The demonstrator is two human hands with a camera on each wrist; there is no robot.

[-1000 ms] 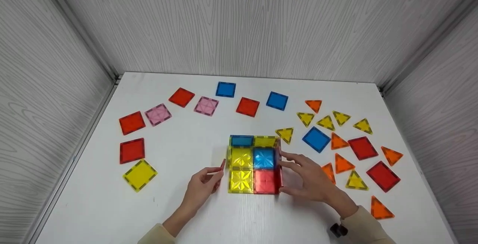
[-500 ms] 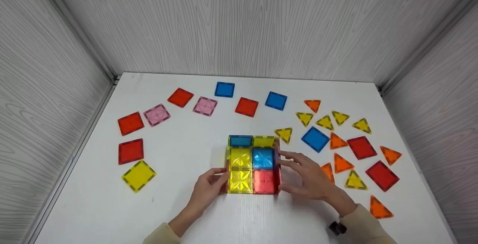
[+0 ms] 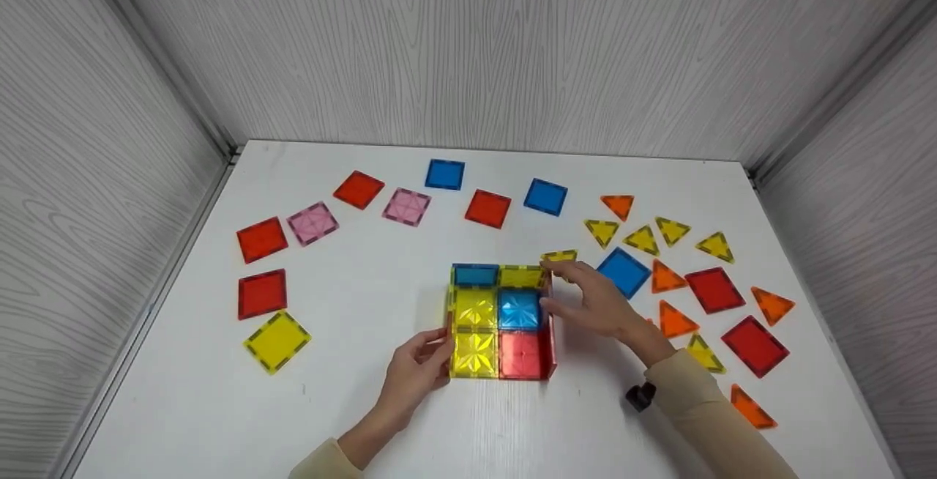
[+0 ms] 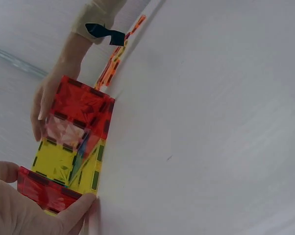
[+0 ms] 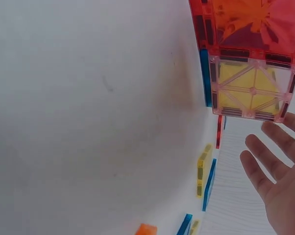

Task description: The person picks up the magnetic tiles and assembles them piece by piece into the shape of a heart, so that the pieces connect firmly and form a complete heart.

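The left hand (image 3: 413, 375) pinches a red tile (image 4: 47, 192) at the left side of the box (image 3: 520, 276) while the right hand (image 3: 594, 305), fingers spread, is by its back right corner, so the step seems wall-building, next calling for squaring that tile flush before letting go.

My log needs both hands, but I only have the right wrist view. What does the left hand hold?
Observer: The left hand pinches a red square tile at the left side of the tile structure.
Operator: What covers the left half of its floor?
Observer: Two yellow floor squares, one behind the other.
Operator: Any pink square tiles lying loose?
Observer: Yes, two pink square tiles, beyond the structure and to its left.
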